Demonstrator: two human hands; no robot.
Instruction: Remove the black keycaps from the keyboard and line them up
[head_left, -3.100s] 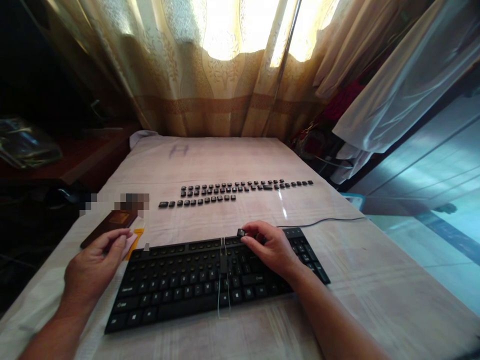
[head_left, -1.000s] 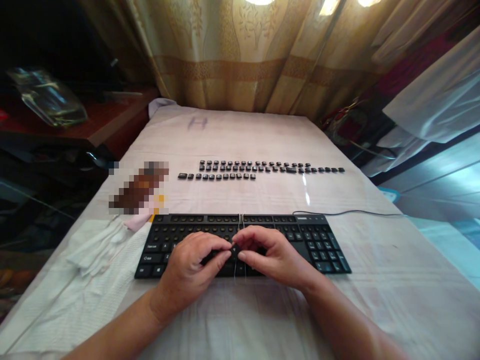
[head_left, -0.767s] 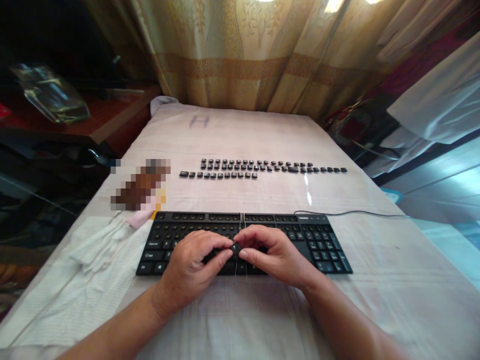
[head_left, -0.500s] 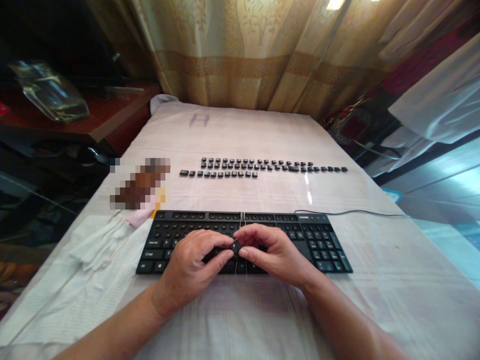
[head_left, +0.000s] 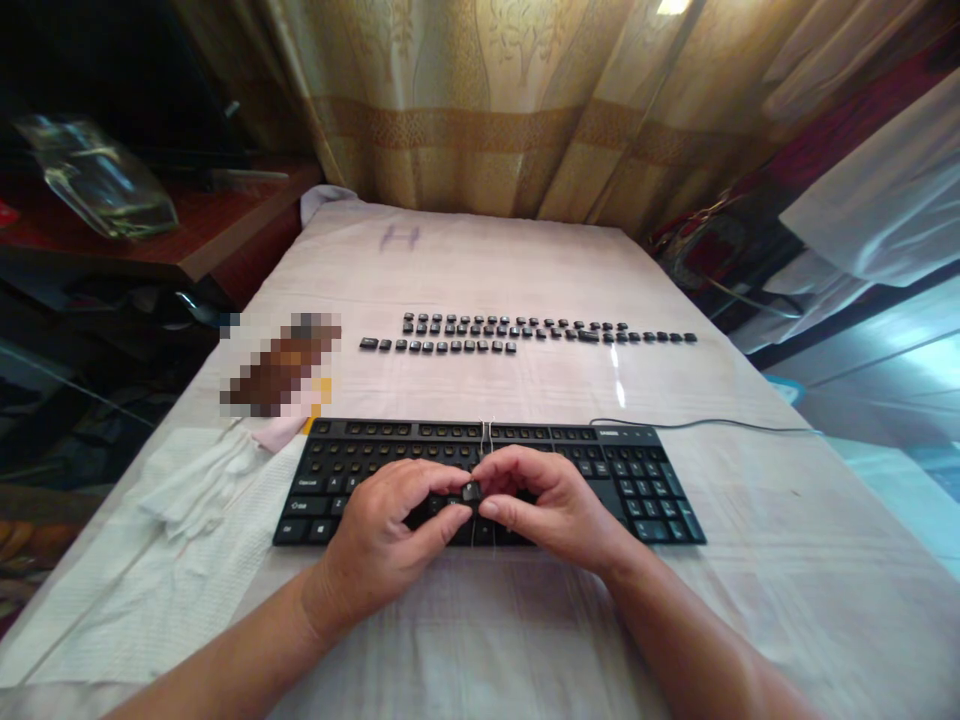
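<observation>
Between the fingertips of both hands, over the middle of the keyboard, is a small black keycap (head_left: pixel 471 492) with a pale letter that looks like a P. My left hand (head_left: pixel 401 515) pinches it from the left side. From the right, my right hand (head_left: pixel 536 497) closes its thumb and fingers on the same keycap. Beneath lies the black keyboard (head_left: pixel 304 505), its upper rows bare of caps and its number pad still capped. A thin wire loop (head_left: pixel 486 434) crosses the keyboard near my fingers. My hands hide the keyboard's centre.
Several loose keycaps (head_left: pixel 454 346) lie in rows beyond the keyboard on the cloth-covered table (head_left: pixel 525 260). A crumpled white cloth (head_left: pixel 199 485) and a blurred brown item (head_left: pixel 285 365) are at the left. The keyboard cable (head_left: pixel 720 423) runs right. A glass jar (head_left: pixel 97 180) stands on a side cabinet.
The keycap has turned between my fingertips, from a tilted diamond position to nearly upright with its letter facing me. Both hands stay in almost the same place.
</observation>
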